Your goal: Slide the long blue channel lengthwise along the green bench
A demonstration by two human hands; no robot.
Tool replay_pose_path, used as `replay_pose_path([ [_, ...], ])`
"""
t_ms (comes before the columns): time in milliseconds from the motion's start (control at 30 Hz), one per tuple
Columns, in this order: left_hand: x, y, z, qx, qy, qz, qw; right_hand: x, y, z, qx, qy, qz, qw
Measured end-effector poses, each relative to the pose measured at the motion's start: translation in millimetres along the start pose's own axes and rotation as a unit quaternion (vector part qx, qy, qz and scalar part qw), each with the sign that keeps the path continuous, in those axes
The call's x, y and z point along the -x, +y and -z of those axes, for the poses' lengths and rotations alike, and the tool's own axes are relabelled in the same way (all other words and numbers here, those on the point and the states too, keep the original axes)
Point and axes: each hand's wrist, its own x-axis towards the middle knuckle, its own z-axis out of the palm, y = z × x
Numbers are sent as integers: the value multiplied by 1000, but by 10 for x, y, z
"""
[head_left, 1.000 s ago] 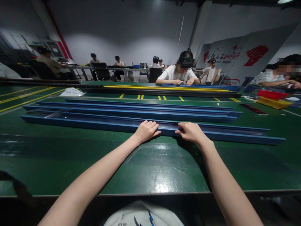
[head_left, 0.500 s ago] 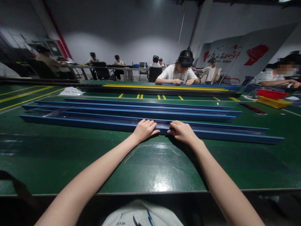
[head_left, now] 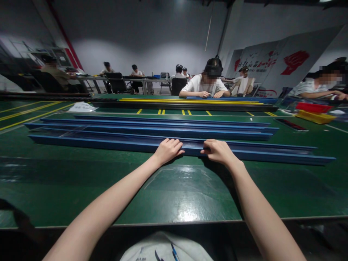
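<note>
A long blue channel strip (head_left: 95,143) lies across the green table in front of me, its open side facing up. My left hand (head_left: 169,149) grips its near wall around the middle, fingers over the rim and thumb on the outer face. A short way to the right, my right hand (head_left: 216,150) is closed on the same wall, fingertips curled inside the channel. Just behind lie more blue channel strips (head_left: 190,133), parallel to this one. What is between the fingers besides the wall is hidden.
Black strips (head_left: 185,107) and a yellow strip (head_left: 190,100) lie farther back, before a co-worker (head_left: 203,85). At right are a phone (head_left: 290,124), a yellow tray (head_left: 315,116) and a red tray (head_left: 312,107). A white paper (head_left: 81,107) lies at left.
The front blue channel strip has shifted slightly to the right. My right hand has moved right with it, widening the space between my hands; my left hand stays nearly in place.
</note>
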Motion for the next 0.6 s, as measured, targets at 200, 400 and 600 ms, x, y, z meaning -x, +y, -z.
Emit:
replay_pose_path([
  [200, -1, -2, -12, 0, -3, 4, 1000, 11, -19, 11, 12, -2, -10, 1000],
  [400, -4, 5, -25, -6, -9, 11, 1000, -7, -59, -15, 12, -21, -5, 1000],
  [600, -14, 8, -44, -7, 2, 7, 1000, -31, -94, -76, -9, -37, 13, 999],
])
